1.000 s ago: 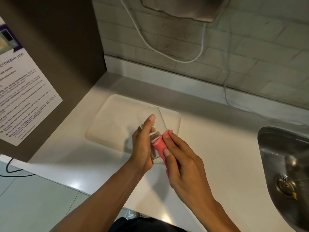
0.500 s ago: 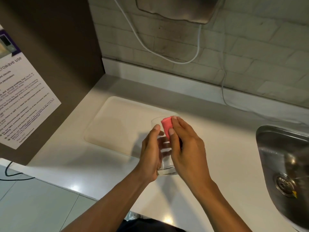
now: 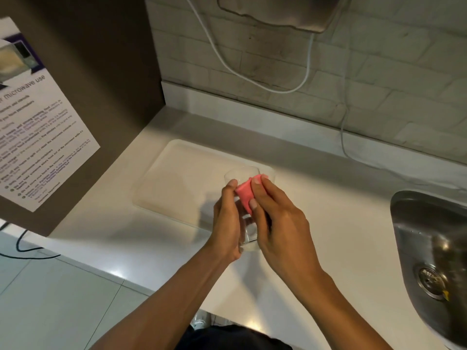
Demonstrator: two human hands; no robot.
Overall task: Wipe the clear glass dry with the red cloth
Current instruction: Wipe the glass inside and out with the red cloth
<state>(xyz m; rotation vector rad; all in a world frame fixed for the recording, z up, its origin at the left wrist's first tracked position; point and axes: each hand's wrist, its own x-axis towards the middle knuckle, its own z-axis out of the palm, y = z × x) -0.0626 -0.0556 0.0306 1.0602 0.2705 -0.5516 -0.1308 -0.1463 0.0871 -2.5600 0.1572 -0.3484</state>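
Brown panelling stood at your far left, carrying a printed notice (image 3: 38, 122) about microwave use, with a dark cable (image 3: 22, 245) trailing over the pale floor tiles below it. Next along, a pale rectangular tray (image 3: 177, 180) lay flat on the white countertop (image 3: 341, 198), nothing resting in it. Your left hand (image 3: 226, 218) was wrapped round the clear glass (image 3: 243, 173), fingers curled on its left side and the thumb near the rim, holding it tilted above the tray's right end with its mouth pointing away from you and its base toward you. You had nothing in the glass that showed. Your right hand (image 3: 275, 218) pressed the folded red cloth (image 3: 245, 194) against the glass's upper side close to the rim, fingers closed flat over the cloth, so both hands met on the glass. Further right, you had a stainless steel sink (image 3: 429, 236) sunk into the countertop, its drain (image 3: 430, 282) visible and the basin holding no dishes. Behind ran a pale brick-tiled wall (image 3: 379, 72), a metal fixture (image 3: 278, 13) mounted up top and a white cord (image 3: 252, 82) looping beneath it.
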